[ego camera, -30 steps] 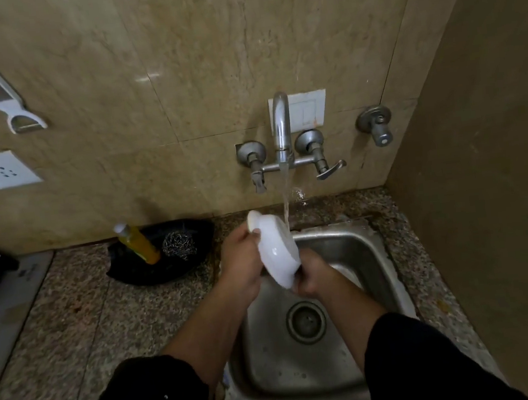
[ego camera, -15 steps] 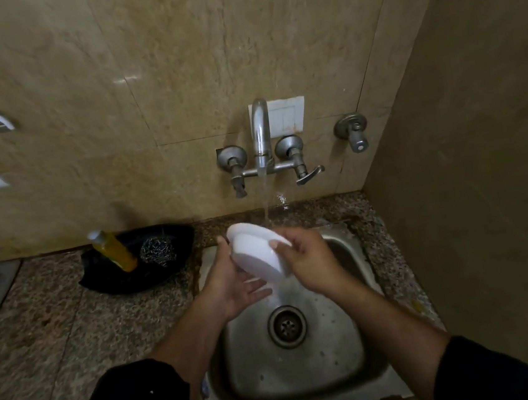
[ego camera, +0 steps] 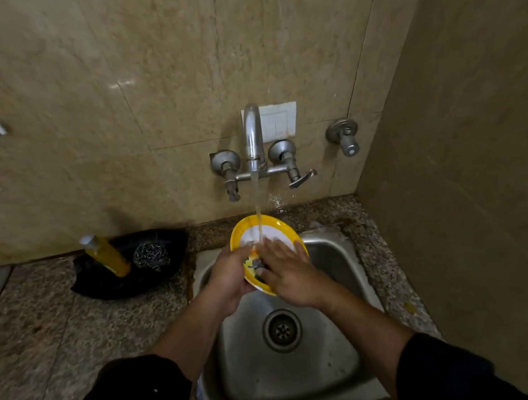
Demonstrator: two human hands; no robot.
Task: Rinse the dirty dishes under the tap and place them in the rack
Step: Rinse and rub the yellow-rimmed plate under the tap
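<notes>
A small plate with a yellow rim and white centre (ego camera: pixel 272 228) is tilted over the steel sink (ego camera: pixel 341 263), its face toward me. Water runs from the wall tap (ego camera: pixel 252 136) onto the plate's middle. My left hand (ego camera: pixel 228 278) grips the plate's left edge from behind, thumb on the rim. My right hand (ego camera: pixel 286 272) lies flat on the plate's face with straight fingers, covering its lower right part. No rack is in view.
A black tray (ego camera: pixel 102 282) on the granite counter left of the sink holds a yellow soap bottle (ego camera: pixel 107 255) and a steel scrubber (ego camera: pixel 149 255). A side wall (ego camera: pixel 465 178) stands close on the right. The sink drain (ego camera: pixel 282 330) is uncovered.
The plate has turned from its white underside to its yellow-rimmed face toward me. My right hand moved from the plate's edge onto its face. The camera has shifted slightly.
</notes>
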